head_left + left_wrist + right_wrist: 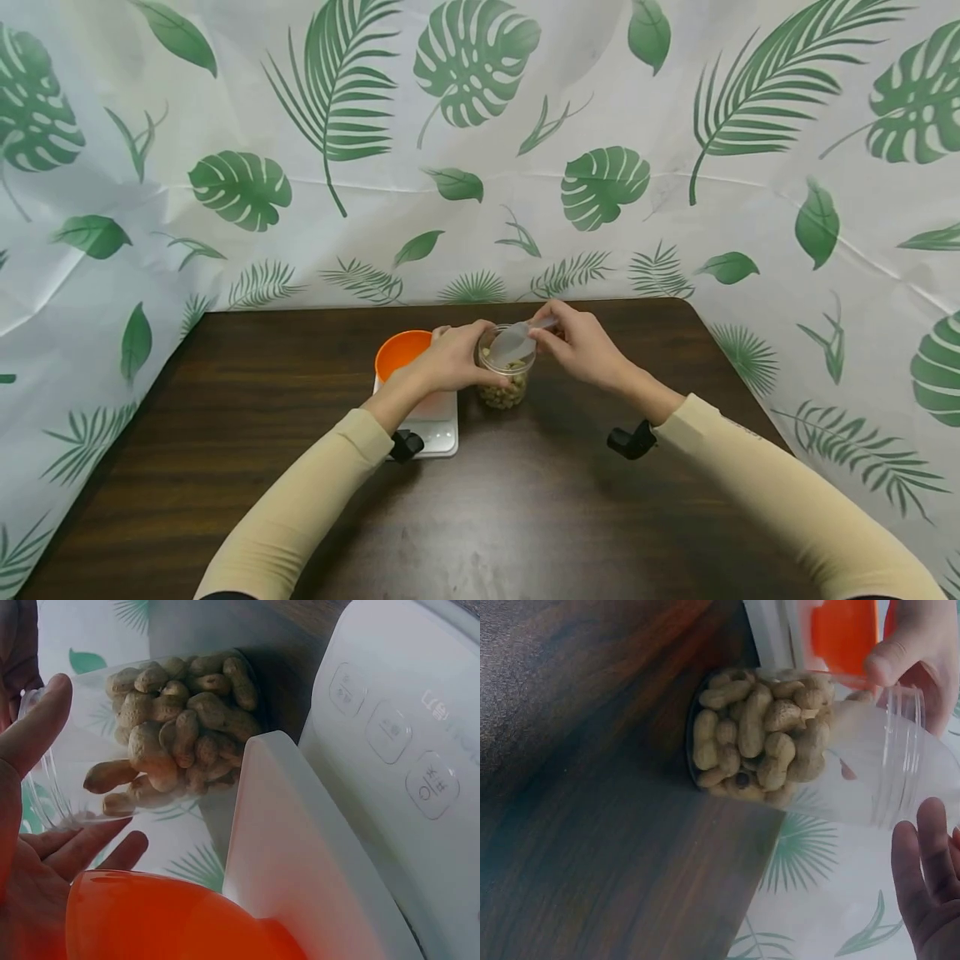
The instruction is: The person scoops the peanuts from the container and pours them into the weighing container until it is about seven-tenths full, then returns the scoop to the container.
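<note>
A clear plastic jar (pixel 862 796) stands on the table, its lower part filled with unshelled peanuts (pixel 180 724). My left hand (pixel 450 360) holds the jar near its rim, thumb on the near side and fingers round the far side. Between the thumb and fingers of my right hand (pixel 581 340) is the handle of a translucent plastic spoon (pixel 512 344). Its bowl dips into the jar's mouth, above the peanuts. Left of the jar, partly behind my left hand, an orange bowl (pixel 399 350) sits on a white kitchen scale (pixel 438 438).
The dark wooden table (pixel 480 517) extends toward me and to both sides. A white sheet with green leaves (pixel 495 150) hangs behind its back edge and along the sides. The scale's buttons (pixel 388 731) face the near side.
</note>
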Demonstrator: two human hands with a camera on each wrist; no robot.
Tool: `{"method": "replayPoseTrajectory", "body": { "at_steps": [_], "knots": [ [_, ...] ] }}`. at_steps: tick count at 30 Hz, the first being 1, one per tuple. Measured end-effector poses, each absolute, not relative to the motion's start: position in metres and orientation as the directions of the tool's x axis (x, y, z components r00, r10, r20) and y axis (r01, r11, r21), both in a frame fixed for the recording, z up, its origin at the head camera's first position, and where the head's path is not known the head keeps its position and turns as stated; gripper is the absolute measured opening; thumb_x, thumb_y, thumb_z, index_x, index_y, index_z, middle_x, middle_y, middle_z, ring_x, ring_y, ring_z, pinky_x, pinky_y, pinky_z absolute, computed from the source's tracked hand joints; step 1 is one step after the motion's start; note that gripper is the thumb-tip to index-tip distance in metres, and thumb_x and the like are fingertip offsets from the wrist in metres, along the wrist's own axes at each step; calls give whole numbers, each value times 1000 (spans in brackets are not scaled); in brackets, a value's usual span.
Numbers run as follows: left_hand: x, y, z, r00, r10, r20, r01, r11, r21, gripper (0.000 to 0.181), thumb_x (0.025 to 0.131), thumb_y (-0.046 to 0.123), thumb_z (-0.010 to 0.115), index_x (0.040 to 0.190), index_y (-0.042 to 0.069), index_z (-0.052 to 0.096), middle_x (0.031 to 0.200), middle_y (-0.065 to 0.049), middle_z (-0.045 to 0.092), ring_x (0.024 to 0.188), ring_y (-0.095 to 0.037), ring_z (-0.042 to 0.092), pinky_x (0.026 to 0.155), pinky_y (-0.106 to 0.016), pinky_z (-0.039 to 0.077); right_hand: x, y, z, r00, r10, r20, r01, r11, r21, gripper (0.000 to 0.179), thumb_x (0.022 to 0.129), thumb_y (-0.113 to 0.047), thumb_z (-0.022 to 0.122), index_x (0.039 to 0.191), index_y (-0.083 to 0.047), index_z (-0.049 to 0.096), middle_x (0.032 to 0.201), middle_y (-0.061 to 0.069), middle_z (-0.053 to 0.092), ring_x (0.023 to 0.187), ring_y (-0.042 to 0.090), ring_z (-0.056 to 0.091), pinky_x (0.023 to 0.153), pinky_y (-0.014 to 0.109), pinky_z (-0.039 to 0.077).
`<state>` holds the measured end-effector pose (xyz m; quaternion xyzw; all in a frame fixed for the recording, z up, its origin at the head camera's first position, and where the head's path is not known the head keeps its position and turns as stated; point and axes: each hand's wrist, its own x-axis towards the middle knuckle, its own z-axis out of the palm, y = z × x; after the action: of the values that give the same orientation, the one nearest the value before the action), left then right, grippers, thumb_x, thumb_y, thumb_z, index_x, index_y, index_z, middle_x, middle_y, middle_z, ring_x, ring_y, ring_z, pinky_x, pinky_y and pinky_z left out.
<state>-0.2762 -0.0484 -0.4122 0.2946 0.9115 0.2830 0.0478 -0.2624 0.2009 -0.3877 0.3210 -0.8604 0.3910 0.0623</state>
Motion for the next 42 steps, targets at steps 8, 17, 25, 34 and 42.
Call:
{"method": "replayPoseTrajectory", "body": {
  "at_steps": [8, 17, 25, 34, 42],
  "knots": [
    [-277, -46, -410, -824, 561, 83, 511, 670, 538, 83, 79, 50, 87, 142, 8, 53, 123, -1, 67, 113, -19, 61, 105, -56, 27, -259, 199, -377, -813, -520, 261, -561, 583, -587, 14, 104, -11, 63, 114, -3, 59, 95, 11, 69, 81, 23, 69, 67, 37, 56],
    [-276, -48, -414, -827, 558, 72, 502, 675, 541, 82, 80, 49, 87, 143, 8, 53, 125, -1, 67, 115, -20, 61, 106, -57, 26, -253, 192, -377, -831, -492, 260, -542, 611, -577, 16, 103, -11, 64, 113, 1, 64, 101, 12, 70, 85, 24, 69, 69, 38, 55],
    [-276, -48, -413, -823, 564, 71, 503, 665, 552, 82, 80, 49, 87, 143, 8, 53, 125, -1, 67, 114, -19, 61, 106, -57, 26, -245, 189, -386, -800, -463, 382, -600, 597, -533, 15, 101, -8, 66, 113, 0, 63, 93, 8, 67, 70, 15, 62, 61, 34, 51],
    [-277, -50, -410, -830, 554, 61, 493, 679, 544, 84, 81, 49, 86, 146, 9, 50, 128, -2, 65, 114, -20, 61, 107, -57, 25, -249, 191, -396, -817, -442, 370, -571, 536, -622, 17, 102, -10, 65, 115, 0, 63, 98, 8, 70, 76, 15, 65, 63, 33, 53],
    [-277, -50, -409, -833, 550, 63, 491, 683, 541, 84, 80, 50, 87, 145, 10, 51, 124, -2, 67, 112, -20, 61, 107, -56, 25, -252, 197, -401, -864, -395, 312, -489, 514, -705, 17, 103, -16, 64, 117, -6, 65, 103, 6, 70, 79, 16, 67, 64, 33, 53]
  ]
}}
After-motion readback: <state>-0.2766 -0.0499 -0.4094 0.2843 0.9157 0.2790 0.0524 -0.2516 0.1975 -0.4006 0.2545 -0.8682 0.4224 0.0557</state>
